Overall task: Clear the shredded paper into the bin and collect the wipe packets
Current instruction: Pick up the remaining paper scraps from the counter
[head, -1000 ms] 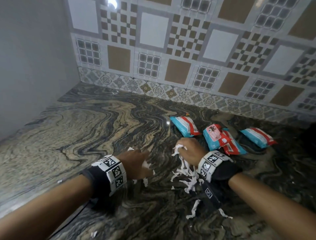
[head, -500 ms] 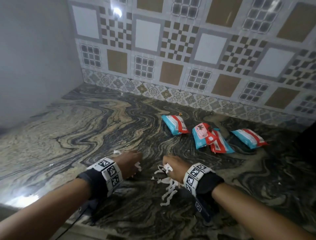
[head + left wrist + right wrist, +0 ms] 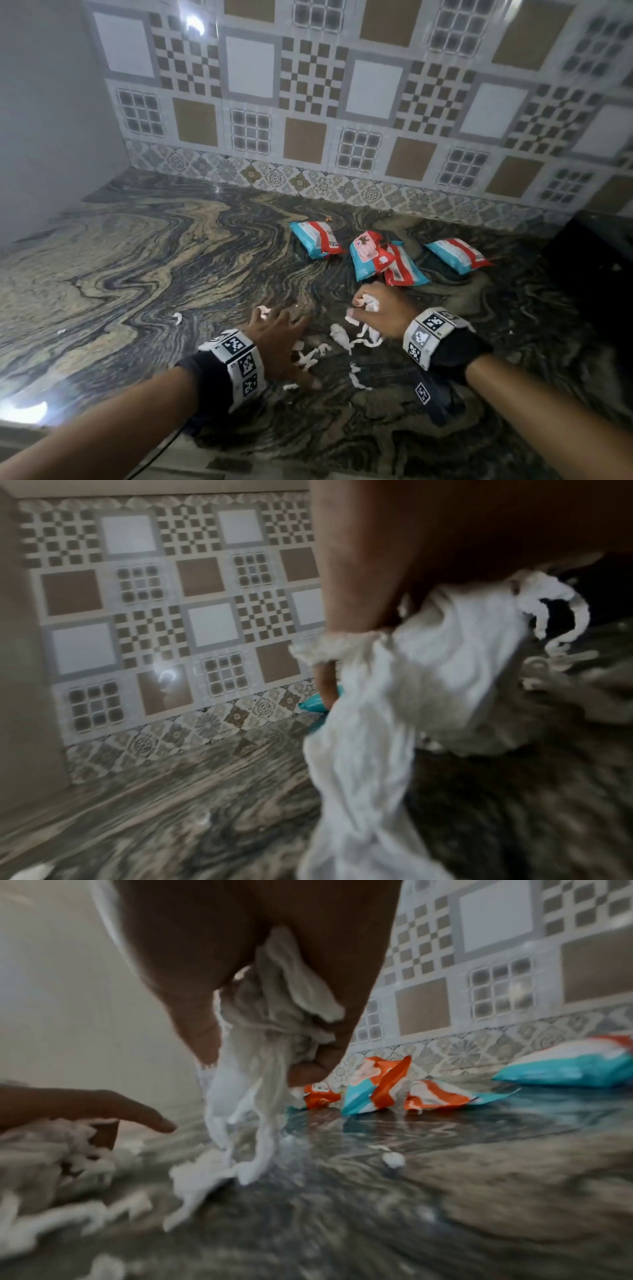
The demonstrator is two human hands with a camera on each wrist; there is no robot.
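White shredded paper (image 3: 342, 337) lies in loose strips on the marbled counter (image 3: 137, 274) between my hands. My right hand (image 3: 373, 308) grips a bunch of shreds (image 3: 240, 1110) that trails down to the counter. My left hand (image 3: 274, 325) has its fingers spread over more shreds (image 3: 394, 696), palm down, with small bits by the fingertips. Several blue, white and red wipe packets (image 3: 317, 238) (image 3: 368, 255) (image 3: 457, 255) lie just beyond the right hand, two of them overlapping. No bin is in view.
A patterned tile wall (image 3: 308, 102) closes the back and a plain wall (image 3: 51, 120) the left. A dark object (image 3: 592, 260) stands at the right edge. Stray paper bits (image 3: 178, 318) lie to the left, and the counter's front edge runs under my forearms.
My left hand has uncurled and spread its fingers over the shreds. My right hand has moved forward towards the packets with its bunch, leaving some strips behind.
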